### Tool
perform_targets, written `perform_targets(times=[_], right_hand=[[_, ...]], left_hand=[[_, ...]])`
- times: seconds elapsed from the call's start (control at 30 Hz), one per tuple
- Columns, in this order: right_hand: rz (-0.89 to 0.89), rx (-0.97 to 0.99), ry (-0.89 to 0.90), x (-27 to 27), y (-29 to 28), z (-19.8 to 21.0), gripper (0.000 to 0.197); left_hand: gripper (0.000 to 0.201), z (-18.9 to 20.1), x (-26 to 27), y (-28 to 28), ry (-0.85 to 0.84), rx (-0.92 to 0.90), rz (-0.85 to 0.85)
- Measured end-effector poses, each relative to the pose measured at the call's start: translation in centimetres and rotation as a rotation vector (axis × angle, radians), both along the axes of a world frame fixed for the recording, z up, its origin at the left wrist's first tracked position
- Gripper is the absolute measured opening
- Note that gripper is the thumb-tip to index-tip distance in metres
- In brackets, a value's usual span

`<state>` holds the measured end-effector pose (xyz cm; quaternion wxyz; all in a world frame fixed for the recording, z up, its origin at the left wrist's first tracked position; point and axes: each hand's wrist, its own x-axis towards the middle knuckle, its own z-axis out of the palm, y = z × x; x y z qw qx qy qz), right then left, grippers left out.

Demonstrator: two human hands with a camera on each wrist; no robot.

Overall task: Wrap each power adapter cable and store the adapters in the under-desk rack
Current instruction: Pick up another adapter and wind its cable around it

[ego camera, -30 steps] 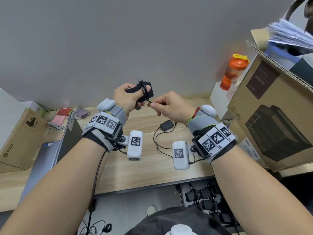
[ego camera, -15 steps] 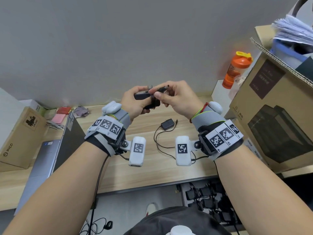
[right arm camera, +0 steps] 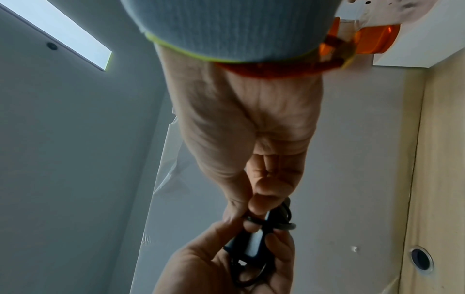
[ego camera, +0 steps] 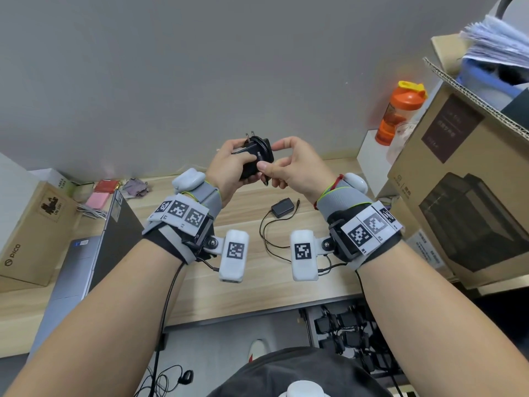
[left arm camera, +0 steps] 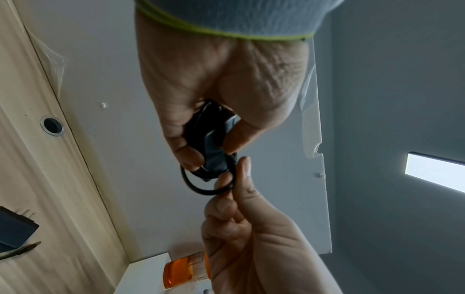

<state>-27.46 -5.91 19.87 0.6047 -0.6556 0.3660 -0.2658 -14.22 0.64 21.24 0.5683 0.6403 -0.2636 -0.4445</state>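
Head view: left hand [ego camera: 229,167] grips the power adapter [ego camera: 252,159] above the desk [ego camera: 200,282]; right hand [ego camera: 292,164] pinches its cable [left arm camera: 201,185]. I'd keep that last loop taut and tuck the end under.

Bare forearms, grey knit wristbands edged in lime, black straps bearing square-coded white tags, white camera pods, thin black cables, red cord on right wrist.
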Motion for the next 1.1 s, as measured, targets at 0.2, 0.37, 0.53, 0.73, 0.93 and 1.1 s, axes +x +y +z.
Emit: perform_targets(times=[0.2,0.37,0.53,0.73,0.93,1.1], right_hand=[[-0.108,0.034,0.008,0.4,-0.2,0.0,0.032],[-0.214,-0.032,0.058,0.5,-0.6,-0.6,0.024],[-0.280,-0.215,0.106,0.6,-0.5,-0.7,0.021],[-0.282,-0.441,0.121,0.4,0.4,-0.2,0.021],[-0.178,-0.428,-0.047,-0.3,0.4,-0.4,0.017],[-0.049,-0.338,-0.121,-0.7,0.2,0.0,0.019]], left_hand=[[0.038,0.4,-0.5,0.2,-0.064,-0.021,-0.053],[0.038,0.4,-0.5,0.4,-0.079,-0.020,-0.094],[0.030,0.1,-0.5,0.7,-0.087,-0.031,-0.111],[0.026,-0.1,-0.5,1.2,-0.102,-0.030,-0.162],[0.034,0.2,0.9,1.1,-0.072,0.011,-0.101],[0.054,0.3,1.7,1.7,-0.200,0.020,-0.120]])
